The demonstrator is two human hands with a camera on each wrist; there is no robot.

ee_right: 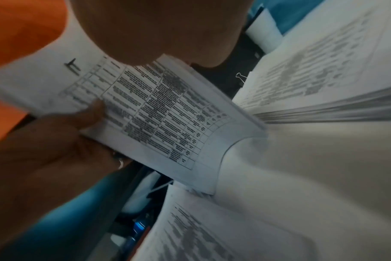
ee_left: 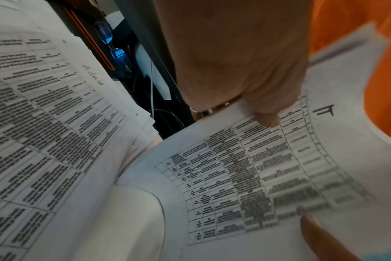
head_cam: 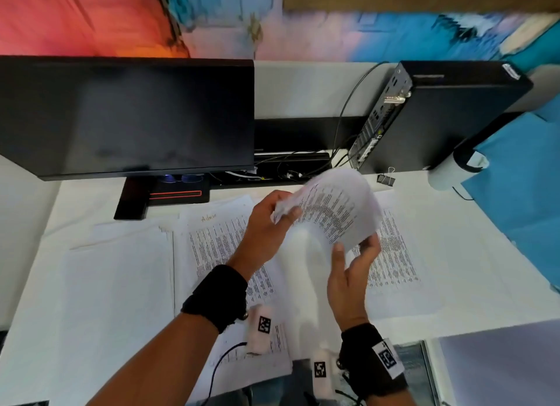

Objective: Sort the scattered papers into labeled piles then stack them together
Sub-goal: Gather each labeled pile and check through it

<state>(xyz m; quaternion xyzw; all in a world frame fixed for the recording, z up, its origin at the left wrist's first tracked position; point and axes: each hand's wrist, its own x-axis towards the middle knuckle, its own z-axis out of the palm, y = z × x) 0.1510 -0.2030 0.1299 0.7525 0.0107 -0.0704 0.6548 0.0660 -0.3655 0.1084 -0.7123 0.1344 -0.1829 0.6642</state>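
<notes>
A curled bundle of printed table sheets point(head_cam: 333, 211) hangs above the desk between both hands. My left hand point(head_cam: 283, 215) pinches its left edge, thumb on top point(ee_left: 266, 116). My right hand point(head_cam: 354, 248) grips its near right corner from below. A handwritten "F" marks the top sheet point(ee_left: 324, 110) point(ee_right: 73, 66). Under the hands lie three piles: a middle pile marked "Admin" point(head_cam: 212, 239) point(ee_left: 45, 123), a printed pile on the right point(head_cam: 397, 254) point(ee_right: 313, 61), and a pile with a pale top sheet on the left point(head_cam: 121, 284).
A dark monitor point(head_cam: 121, 118) stands at the back left, with glasses point(head_cam: 181, 178) on its base. A black computer tower point(head_cam: 439, 118) with cables stands at the back right. A binder clip point(head_cam: 386, 178) lies beside it. Blue cloth point(head_cam: 515, 208) covers the right edge.
</notes>
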